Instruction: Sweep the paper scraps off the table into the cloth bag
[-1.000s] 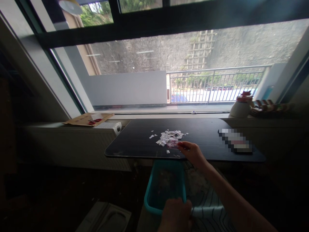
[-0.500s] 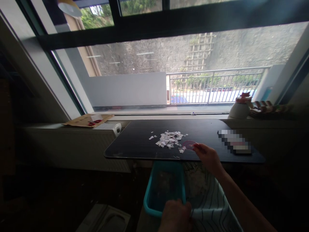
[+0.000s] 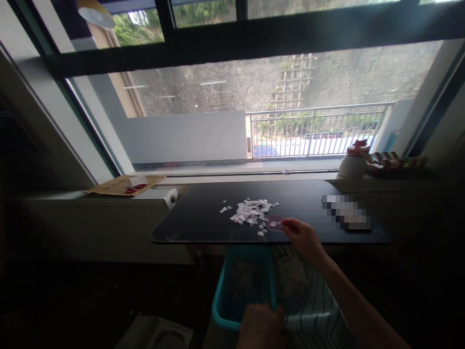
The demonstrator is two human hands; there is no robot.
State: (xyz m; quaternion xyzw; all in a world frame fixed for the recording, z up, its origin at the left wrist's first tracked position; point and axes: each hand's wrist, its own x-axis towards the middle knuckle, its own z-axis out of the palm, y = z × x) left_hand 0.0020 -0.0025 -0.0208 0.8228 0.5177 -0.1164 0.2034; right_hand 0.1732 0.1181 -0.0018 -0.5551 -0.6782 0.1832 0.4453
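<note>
My right hand [image 3: 303,237] pinches the edge of a thin, see-through pink piece [image 3: 275,223] with a rounded outline, just above the dark table [image 3: 196,218]. Beside its left end lies a pile of small white paper scraps [image 3: 250,212]. A few scraps [image 3: 261,233] sit apart from the pile close to the front edge. Below that edge stands a teal plastic basin [image 3: 217,303] with some pale matter at its bottom. My left hand [image 3: 262,325] is closed at the basin's near right corner, gripping the rim; its fingertips are hidden.
A pixelated flat object [image 3: 347,213] lies on the table's right part. Red-handled scissors [image 3: 136,188] rest on brown paper [image 3: 109,185] at the left sill. A white jug [image 3: 353,164] and a basket [image 3: 395,165] stand on the right sill. A radiator [image 3: 109,228] is below left.
My right hand and the pink piece have shifted left and slightly toward the front edge. Several scraps moved closer to that edge. The left hand stays at the basin; the view has turned slightly.
</note>
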